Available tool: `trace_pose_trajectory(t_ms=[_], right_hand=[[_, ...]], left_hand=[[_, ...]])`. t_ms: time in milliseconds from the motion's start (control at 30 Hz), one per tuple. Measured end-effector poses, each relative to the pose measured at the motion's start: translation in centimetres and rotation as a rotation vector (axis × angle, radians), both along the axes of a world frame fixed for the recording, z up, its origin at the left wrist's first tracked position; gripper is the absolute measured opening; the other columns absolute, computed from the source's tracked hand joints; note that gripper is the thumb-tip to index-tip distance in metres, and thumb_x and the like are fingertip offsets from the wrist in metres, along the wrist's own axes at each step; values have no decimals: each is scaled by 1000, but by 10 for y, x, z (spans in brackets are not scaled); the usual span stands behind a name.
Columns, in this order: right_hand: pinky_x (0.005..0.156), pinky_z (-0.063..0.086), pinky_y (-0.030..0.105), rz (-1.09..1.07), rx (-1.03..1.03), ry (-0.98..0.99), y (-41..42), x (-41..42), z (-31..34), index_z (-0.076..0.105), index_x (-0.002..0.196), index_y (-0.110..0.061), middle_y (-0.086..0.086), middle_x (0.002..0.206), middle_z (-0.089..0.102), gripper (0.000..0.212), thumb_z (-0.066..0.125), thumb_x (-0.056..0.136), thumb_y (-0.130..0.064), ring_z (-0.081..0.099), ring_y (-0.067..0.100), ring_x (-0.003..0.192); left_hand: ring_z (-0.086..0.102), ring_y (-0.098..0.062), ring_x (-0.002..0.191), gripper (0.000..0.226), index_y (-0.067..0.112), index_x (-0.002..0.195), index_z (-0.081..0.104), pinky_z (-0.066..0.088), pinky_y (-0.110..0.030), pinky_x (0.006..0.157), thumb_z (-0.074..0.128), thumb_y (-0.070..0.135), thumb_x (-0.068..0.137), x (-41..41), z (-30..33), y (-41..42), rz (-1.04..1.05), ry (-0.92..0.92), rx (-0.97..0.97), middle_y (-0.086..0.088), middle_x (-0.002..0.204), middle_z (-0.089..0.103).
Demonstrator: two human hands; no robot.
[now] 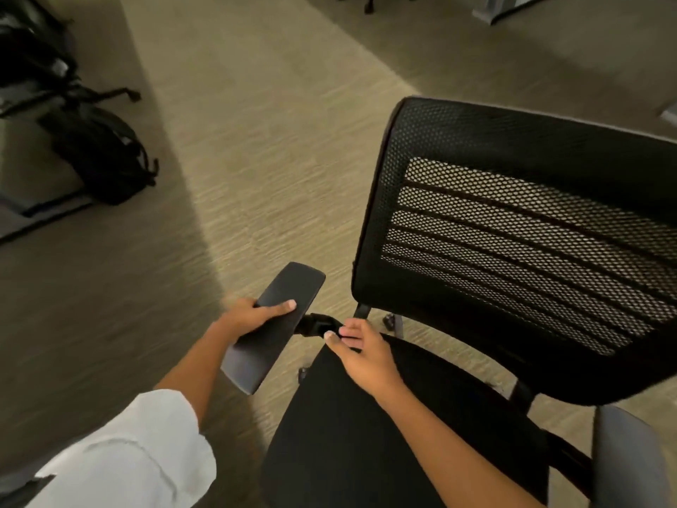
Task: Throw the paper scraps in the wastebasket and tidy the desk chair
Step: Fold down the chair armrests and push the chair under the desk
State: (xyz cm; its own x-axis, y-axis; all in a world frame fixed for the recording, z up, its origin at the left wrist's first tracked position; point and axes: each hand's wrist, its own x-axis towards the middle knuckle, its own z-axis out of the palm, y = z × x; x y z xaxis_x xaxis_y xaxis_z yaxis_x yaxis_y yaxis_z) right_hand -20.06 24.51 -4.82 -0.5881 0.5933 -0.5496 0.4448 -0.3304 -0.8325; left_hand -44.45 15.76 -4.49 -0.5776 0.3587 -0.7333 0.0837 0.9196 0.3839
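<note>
Presently, one desk chair (476,287) stands before you on the carpet (256,141), its mesh backrest (531,232) to the right and its black seat (366,434) directly below your forearms. Two armrests are in view: the near-left armrest (278,324), angled outward from the seat, and a grey one (622,463) at the lower right edge of frame.

Your left hand (252,317) grasps the left armrest pad, thumb laid across its top, fingers curled under its outer edge. Your right hand (361,348) sits at the bracket (315,324) beneath that pad, fingertips pinching or pressing the joint; which of the two cannot be told. A white sleeve (121,456) covers your left upper arm.

One black backpack (102,155) lies on the floor at the left, beside dark furniture legs (73,95). More chair legs (368,3) show at the top edge. No paper scraps or wastebasket can be made out.

A broad strip of carpet runs open from the chair's left side toward the top of frame, between the backpack and the backrest.
</note>
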Motion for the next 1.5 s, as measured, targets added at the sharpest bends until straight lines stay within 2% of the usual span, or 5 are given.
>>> trace_pose_trajectory(t_ms=[200,367,567,1033,1500], right_hand=[[90,41,20,32,-160,-39,-11,-54,-20,43,144,-12,0,139,57,70,70,88,-45,56,4,108],[104,48,31,40,-114,26,-27,-71,-28,61,128,-15,-1,129,65,44,73,89,-31,60,9,118],[64,46,2,-67,-47,25,-47,-92,-34,64,114,-23,-11,101,68,33,78,84,-21,61,-13,84],[60,42,-1,-122,166,-181,-37,-101,-90,71,106,-15,-3,93,74,30,83,79,-19,66,1,77],[92,56,31,-24,207,-185,-30,-95,-90,62,122,-17,1,112,71,48,81,80,-28,67,14,107]], left_hand=[[73,-15,88,84,26,98,69,57,-31,71,85,80,36,-12,-22,-3,-15,-174,82,5,95,77],[76,-19,87,83,18,99,75,60,-41,87,86,77,42,-16,-28,-11,-39,-220,124,1,90,80],[76,-21,85,79,16,93,78,62,-41,82,88,74,41,-19,-36,-11,-23,-232,158,-1,88,79],[62,3,47,47,23,66,67,39,-10,37,80,68,65,-14,-97,10,-100,-133,143,19,48,64],[66,-15,75,64,14,92,69,45,-26,55,78,71,64,-5,-112,10,-99,-19,35,-2,85,71]])
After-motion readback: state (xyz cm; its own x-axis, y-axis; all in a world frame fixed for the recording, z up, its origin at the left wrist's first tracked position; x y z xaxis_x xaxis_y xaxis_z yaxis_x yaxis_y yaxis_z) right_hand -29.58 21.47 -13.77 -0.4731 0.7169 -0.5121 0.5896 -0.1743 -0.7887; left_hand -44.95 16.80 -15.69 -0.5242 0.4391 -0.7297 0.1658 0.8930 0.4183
